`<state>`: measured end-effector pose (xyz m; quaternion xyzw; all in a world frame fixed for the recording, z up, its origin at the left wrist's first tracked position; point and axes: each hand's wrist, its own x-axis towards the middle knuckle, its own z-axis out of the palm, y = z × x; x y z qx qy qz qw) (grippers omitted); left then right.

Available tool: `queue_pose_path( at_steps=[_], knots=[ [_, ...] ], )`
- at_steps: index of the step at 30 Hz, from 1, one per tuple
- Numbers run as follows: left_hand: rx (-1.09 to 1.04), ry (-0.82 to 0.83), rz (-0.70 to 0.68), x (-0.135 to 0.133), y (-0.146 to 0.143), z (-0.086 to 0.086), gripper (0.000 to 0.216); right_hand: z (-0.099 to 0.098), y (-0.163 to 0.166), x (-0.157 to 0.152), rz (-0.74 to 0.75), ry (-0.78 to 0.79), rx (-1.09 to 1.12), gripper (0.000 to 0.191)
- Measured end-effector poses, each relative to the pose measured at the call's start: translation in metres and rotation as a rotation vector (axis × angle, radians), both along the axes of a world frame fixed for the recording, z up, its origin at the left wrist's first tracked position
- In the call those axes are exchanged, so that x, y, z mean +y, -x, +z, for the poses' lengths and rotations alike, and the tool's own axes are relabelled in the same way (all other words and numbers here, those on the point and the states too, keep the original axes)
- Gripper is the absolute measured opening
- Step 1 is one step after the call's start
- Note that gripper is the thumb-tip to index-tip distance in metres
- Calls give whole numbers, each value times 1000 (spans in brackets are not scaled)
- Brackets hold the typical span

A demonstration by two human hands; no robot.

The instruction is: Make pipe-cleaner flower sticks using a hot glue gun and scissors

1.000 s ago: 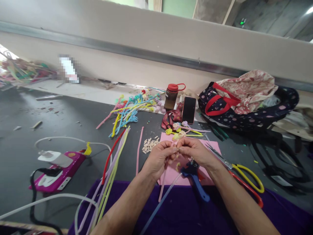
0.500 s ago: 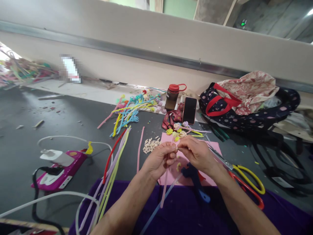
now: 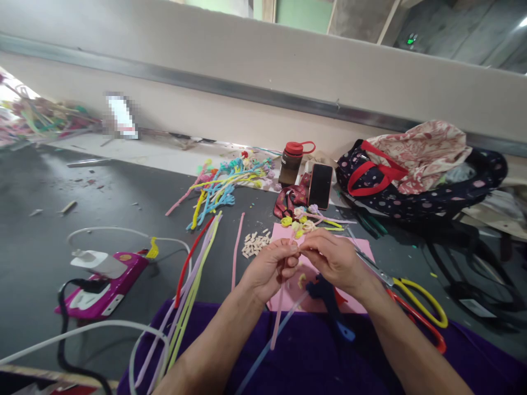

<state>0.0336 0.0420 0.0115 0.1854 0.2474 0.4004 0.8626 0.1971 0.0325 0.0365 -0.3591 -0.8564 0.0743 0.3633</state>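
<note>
My left hand (image 3: pixel 269 269) and my right hand (image 3: pixel 335 260) meet over a pink sheet (image 3: pixel 362 249), fingers pinched together. Both grip the top end of a pink pipe cleaner (image 3: pixel 278 315), whose stem hangs down toward the purple cloth (image 3: pixel 313 356). A small yellow bit (image 3: pixel 301 281) lies on the sheet just under my fingers. Finished little pipe-cleaner flowers (image 3: pixel 302 219) lie just beyond my hands. A blue-handled tool (image 3: pixel 333 312) lies beneath my right wrist.
Loose pipe cleaners (image 3: pixel 189 274) run along the left, more in a coloured pile (image 3: pixel 224 184). Yellow-and-red scissors (image 3: pixel 415 304) lie to the right. A pink glue gun (image 3: pixel 101 280) with cables is at left. A bottle (image 3: pixel 290 162), phone (image 3: pixel 320 185) and bag (image 3: pixel 415 175) stand behind.
My hands stay pinched on the pink pipe cleaner; the right hand's fingers have shifted slightly around its tip. The view has crept a little.
</note>
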Motion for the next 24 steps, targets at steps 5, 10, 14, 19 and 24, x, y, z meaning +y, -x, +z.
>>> queue_pose_path(
  at_steps=[5, 10, 14, 19, 24],
  knots=[
    [30, -21, -34, -1, 0, 2, 13, 2, 1, -2, -38, 0, -63, 11],
    [234, -123, -31, -2, 1, 7, 16, 20, -10, -3, -55, -3, -15, 10],
    [351, -212, -126, -5, 4, 10, 18, 37, -23, -7, -74, -19, -5, 8],
    [603, -317, -248, -9, 2, 12, 17, 50, -31, -12, -71, -36, -115, 10],
    [892, -449, -342, -11, -2, 14, 20, 50, -32, -12, -50, 23, -251, 14]
  ],
)
